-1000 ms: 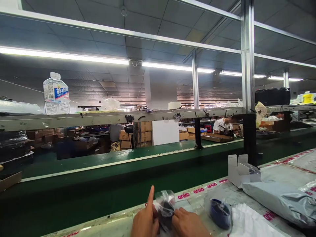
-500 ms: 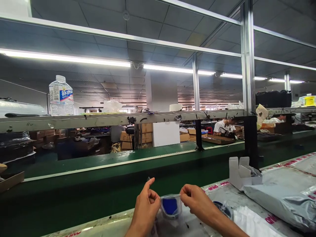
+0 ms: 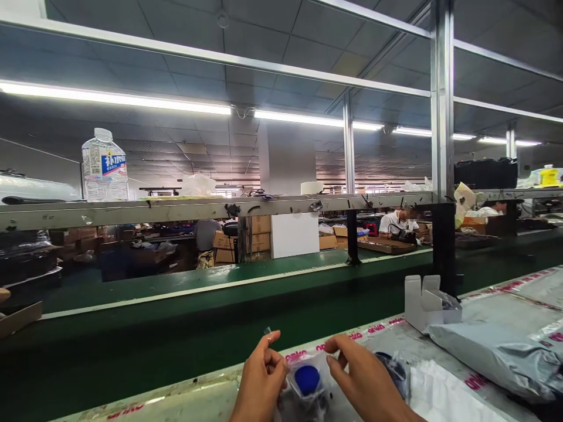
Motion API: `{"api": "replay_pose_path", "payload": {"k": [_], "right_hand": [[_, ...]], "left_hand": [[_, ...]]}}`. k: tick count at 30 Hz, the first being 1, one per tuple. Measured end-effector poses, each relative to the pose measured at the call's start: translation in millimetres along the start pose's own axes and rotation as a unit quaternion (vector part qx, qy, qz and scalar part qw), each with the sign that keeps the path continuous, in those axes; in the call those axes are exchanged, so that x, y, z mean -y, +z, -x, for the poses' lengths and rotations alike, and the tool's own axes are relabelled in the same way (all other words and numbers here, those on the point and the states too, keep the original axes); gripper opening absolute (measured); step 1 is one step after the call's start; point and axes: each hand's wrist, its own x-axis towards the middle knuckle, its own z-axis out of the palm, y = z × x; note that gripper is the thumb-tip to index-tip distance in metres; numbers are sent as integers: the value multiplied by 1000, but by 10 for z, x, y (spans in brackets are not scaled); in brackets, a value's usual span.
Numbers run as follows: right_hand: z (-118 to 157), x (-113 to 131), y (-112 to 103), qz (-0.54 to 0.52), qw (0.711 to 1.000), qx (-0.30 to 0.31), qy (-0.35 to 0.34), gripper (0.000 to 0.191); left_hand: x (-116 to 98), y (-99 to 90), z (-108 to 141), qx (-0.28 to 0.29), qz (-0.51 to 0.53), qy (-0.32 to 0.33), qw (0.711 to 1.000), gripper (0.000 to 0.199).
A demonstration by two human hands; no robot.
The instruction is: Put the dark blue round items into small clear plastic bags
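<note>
My left hand point(image 3: 259, 381) pinches the left edge of a clear plastic bag point(image 3: 320, 366) between thumb and curled fingers, its index finger raised. A small clear or dark scrap point(image 3: 268, 332) shows by that fingertip; I cannot make out what it is. Inside the bag sits a round blue object point(image 3: 307, 380), low over the table. At the bag's right side is my right hand point(image 3: 363, 375), thumb and index finger apart with nothing visible between them. Partly hidden behind this hand lies another plastic-wrapped dark, round item point(image 3: 393, 370).
White sheets or bags point(image 3: 442, 392) lie to the right, beside a grey plastic package point(image 3: 492, 351) and an open white box point(image 3: 428, 308). A green conveyor belt point(image 3: 197, 346) runs beyond the table. Overhead, a shelf rail point(image 3: 197, 208) carries a bottle point(image 3: 104, 167).
My right hand has released the bag's edge, its fingers parting. The blue object now appears round rather than angular, and the bag spreads wider. My left hand keeps its pinch.
</note>
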Motion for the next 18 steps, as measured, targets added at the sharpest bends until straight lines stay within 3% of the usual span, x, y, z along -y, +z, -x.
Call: {"api": "replay_pose_path", "payload": {"k": [2,5,8,13,18], "right_hand": [[32,-19,42,0,996,-4,-89,17],[82,-21,192,55,981,58,-177,28],[128,0,331,128,977,110,-130,48],[124,64,289,-18,992,126,3,18],[56,87,185,-100,984,132,71,17]], "left_hand": [[-22,2,6,8,12,-3,1000,65],[-55,24,-10,8,30,3,1000,66],[-39,65,-30,8,42,11,999,66],[11,129,-10,11,45,3,999,65],[-67,170,37,18,44,-4,999,61]]}}
